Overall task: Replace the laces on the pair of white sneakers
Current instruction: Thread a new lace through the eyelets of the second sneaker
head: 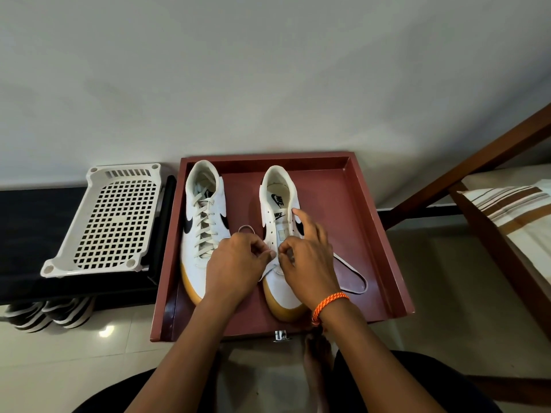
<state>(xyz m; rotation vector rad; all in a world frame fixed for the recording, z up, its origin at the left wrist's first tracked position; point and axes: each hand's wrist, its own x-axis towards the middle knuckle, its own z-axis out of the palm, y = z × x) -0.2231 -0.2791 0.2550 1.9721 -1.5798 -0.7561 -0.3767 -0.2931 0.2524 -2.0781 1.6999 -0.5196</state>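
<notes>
Two white sneakers stand side by side, heels far and toes near, inside a shallow reddish-brown tray (384,234) on the floor against the wall. The left sneaker (198,234) is fully laced with an off-white lace (205,228) criss-crossing from its toe end up to the collar; it has a black swoosh on each side and a tan gum sole that shows at the near toe. The right sneaker (278,201) matches it in colour and sole, but its eyelets are mostly bare, so the tongue with its black logo and the printed insole lie open to view. A flat white lace (350,274) is threaded only at the lowest eyelets near the toe; one end loops out to the right across the tray floor, the other curls up in a small loop on the left, between the shoes. The left hand (235,263) pinches the lace between thumb and fingertips just left of the lower eyelets. The right hand (307,254), with an orange braided band (329,304) on its wrist, pinches the lace at the same spot with thumb and curled fingers, while its forefinger stretches far along the shoe's right eyelet row. Left of the tray, a white perforated plastic rack (113,222) rests on a dark surface.
</notes>
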